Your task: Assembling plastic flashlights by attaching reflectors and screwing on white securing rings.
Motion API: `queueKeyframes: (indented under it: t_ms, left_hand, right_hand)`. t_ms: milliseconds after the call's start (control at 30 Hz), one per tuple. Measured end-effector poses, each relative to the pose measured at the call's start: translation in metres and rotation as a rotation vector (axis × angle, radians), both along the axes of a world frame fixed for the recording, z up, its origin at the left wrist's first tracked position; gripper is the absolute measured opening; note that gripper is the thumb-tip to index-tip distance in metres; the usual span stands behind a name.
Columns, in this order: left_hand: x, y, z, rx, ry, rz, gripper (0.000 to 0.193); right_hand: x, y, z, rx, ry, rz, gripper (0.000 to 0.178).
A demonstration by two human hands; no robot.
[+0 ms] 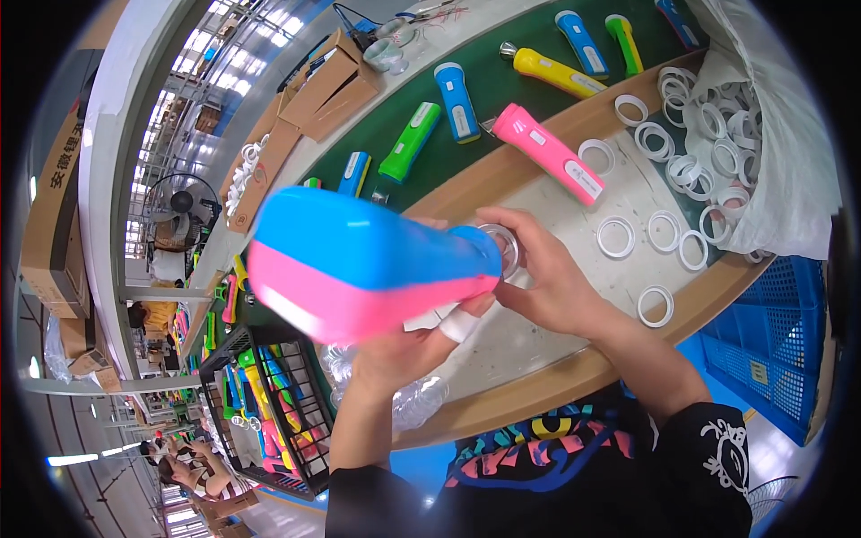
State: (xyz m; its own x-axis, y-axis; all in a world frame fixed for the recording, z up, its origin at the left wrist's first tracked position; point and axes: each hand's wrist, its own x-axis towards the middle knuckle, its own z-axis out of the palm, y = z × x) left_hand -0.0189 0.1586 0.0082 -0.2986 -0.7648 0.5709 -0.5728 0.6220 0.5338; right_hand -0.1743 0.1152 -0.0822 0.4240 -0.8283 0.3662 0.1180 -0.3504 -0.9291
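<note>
My left hand [404,354] is closed round a blue and pink flashlight [359,260], which tilts up toward the camera and is smeared by motion. White tape wraps one of its fingers. My right hand [556,282] pinches a clear round lens [504,251] at the flashlight's head; whether the lens is seated there I cannot tell. Beyond my right hand, a pink flashlight [552,152] leans on the cardboard edge of the work surface. White plastic rings [615,237] are scattered to the right, several spilling from a white bag [789,152].
A green belt [484,161] carries blue, green and yellow flashlights. At left stand a black crate [309,403] of flashlights and cardboard boxes [330,85]. Clear lenses in plastic [417,402] lie near my left forearm. A blue crate [762,350] is at right; another person [202,471] is far left.
</note>
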Motion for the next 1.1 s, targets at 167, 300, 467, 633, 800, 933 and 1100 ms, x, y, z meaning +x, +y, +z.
queueKeyframes:
  t_ms: [167,300,467,633,800,933,1100]
  left_hand:
    - [-0.011,0.002,-0.021,0.134,0.093,0.184,0.090]
    - [-0.023,-0.007,-0.021,0.370,0.537,0.260,0.091]
    - [-0.020,-0.003,-0.049,0.299,0.940,0.214,0.096]
    - [0.000,0.011,-0.043,0.270,0.994,0.242,0.089]
    - [0.013,0.030,-0.039,0.464,0.664,0.291,0.071]
    - [0.002,0.035,-0.042,0.385,0.907,0.098,0.070]
    - [-0.026,0.039,-0.066,0.347,0.894,0.236,0.073]
  right_hand:
    - [-0.001,0.000,0.000,-0.016,-0.028,0.087,0.068]
    - [-0.003,-0.001,0.001,0.039,-0.051,0.082,0.065]
    - [-0.010,-0.003,0.011,0.119,0.081,0.107,0.047]
    - [-0.016,-0.008,0.006,0.205,0.012,0.219,0.045]
    - [-0.016,0.001,0.021,0.290,-0.044,0.343,0.066]
    - [-0.002,0.014,0.013,0.394,-0.403,0.444,0.065]
    - [0.010,0.023,0.005,0.359,-0.444,0.269,0.039]
